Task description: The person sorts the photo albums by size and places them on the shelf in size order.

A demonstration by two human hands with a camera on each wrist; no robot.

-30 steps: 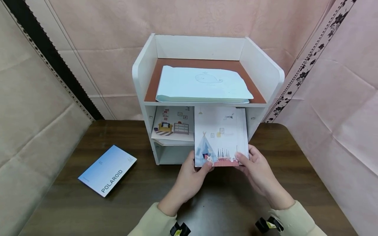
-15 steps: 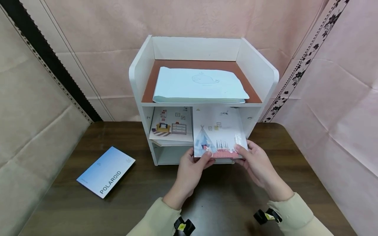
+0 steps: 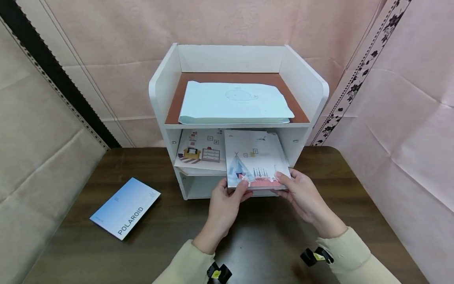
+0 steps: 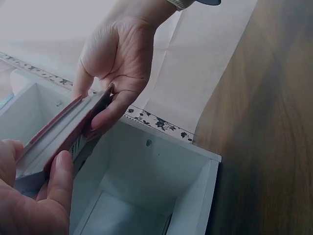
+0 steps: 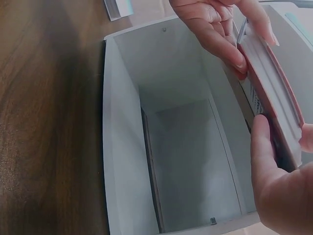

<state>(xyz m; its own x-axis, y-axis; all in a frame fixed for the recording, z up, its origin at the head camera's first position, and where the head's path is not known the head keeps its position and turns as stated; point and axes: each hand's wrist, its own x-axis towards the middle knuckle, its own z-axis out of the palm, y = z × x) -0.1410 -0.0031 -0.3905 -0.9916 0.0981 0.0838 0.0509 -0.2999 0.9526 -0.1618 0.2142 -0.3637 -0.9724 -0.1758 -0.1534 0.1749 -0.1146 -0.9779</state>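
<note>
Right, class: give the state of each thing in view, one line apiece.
Tent-cover book: closed, held in both hands.
Left hand: gripping its near left corner.
Right hand: gripping its near right corner.
Furniture-cover book: closed, lying in the middle compartment.
POLAROID booklet: closed, flat on the table.
Whale-print item: lying whale side up.
White shelf unit: upright.

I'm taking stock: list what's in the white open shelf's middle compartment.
A white rectangular booklet picturing furniture shows at left. The left hand and right hand hold a white tent-pictured book, hiding what's behind.
</note>
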